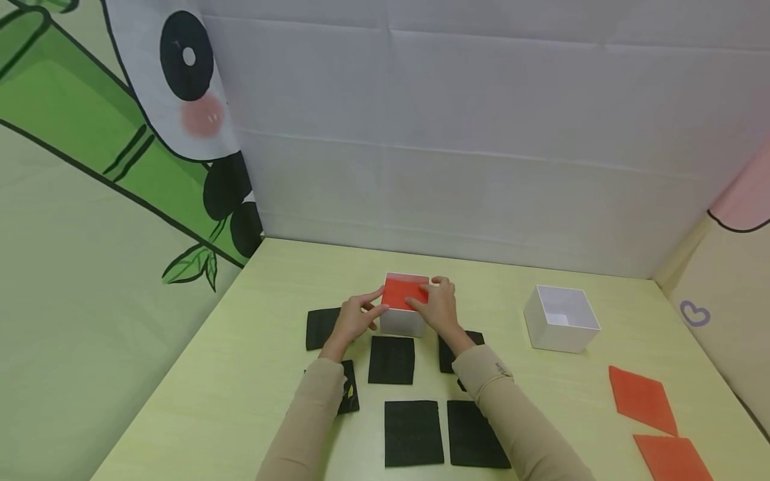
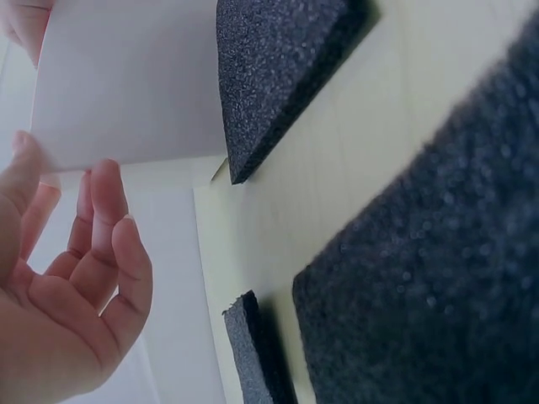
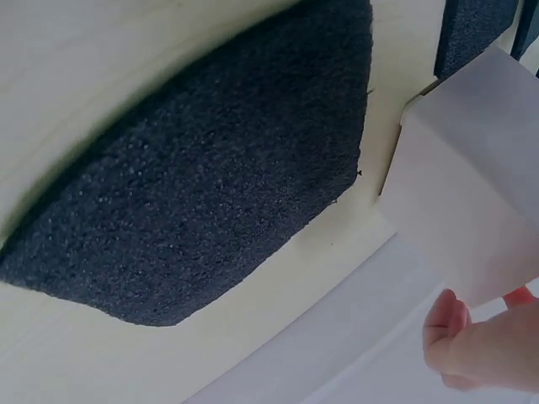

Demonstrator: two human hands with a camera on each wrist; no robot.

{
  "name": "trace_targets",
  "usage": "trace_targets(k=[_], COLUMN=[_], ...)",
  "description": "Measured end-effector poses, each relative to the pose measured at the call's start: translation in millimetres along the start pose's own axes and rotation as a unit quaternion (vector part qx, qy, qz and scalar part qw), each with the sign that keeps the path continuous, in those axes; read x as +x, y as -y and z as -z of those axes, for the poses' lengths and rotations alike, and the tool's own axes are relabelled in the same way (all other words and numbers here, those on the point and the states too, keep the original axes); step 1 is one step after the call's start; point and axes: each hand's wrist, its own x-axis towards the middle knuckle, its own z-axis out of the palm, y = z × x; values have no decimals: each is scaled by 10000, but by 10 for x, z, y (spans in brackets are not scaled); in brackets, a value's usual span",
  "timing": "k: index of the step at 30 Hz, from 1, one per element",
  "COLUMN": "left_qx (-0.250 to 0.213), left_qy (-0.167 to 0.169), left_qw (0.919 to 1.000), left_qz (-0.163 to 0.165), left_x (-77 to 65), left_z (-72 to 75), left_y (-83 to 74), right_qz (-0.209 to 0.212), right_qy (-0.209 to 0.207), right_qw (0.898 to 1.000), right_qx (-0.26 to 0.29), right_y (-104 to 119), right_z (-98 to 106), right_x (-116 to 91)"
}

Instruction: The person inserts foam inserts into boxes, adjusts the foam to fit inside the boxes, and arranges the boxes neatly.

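In the head view, you have your left hand [image 1: 355, 317] and your right hand [image 1: 442, 307] at the two sides of a white box [image 1: 402, 323], which stands on the bench [image 1: 198, 401]. The red sheet [image 1: 402, 292] lies at its open top. The right thumb is on the sheet; probably the two hands come from opposite sides so that the sheet stays level and the box cannot slide. Black sheets [image 1: 391, 361] are spread around the near side of the box, probably to be easy to reach. On your right, another white box [image 1: 559, 337] and two loose red sheets [image 1: 645, 399] are apart. The red sheet is bright, flat and nearly square, almost as wide as the box opening.

In the left wrist view, your left thumb and fingers are apart, the thumb at the box edge; I cannot tell if they grip. The box wall is smooth and plain.

In the right wrist view, your right fingers are bent beside the box top, but their hold cannot be told. The nearest black sheet looks thick and grainy, like foam.
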Motion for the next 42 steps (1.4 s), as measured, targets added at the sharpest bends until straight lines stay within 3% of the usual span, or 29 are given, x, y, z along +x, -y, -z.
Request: trace_targets(k=[5, 8, 12, 15, 26, 35, 42], left_qx=[33, 54, 69, 40, -54, -62, -93], left_qy=[-11, 3, 1, 20, 6, -56, -60], left_qw=[10000, 10000, 9999, 9999, 9998, 9996, 9997], left_qz=[-56, -70, -97, -157, -199, -257, -223], left_x=[-15, -14, -11, -12, -12, -12, -2], left_z=[-1, -3, -2, 1, -15, -14, -19], left_y=[-8, -4, 3, 7, 18, 10, 23], right_qz=[221, 798, 1752, 2080, 2031, 2248, 2242], right_qy=[-107, -146, 62, 261, 759, -147, 152], right_qw=[9997, 9964, 9817, 9721, 9570, 9636, 9578], right_qx=[-89, -244, -747, -1052, -1928, -1437, -1793], right_y=[2, -1, 1, 2, -48, -108, -180], right_z=[-10, -4, 14, 20, -25, 123, 132], right_x=[-24, -38, -61, -80, -112, -105, -112])
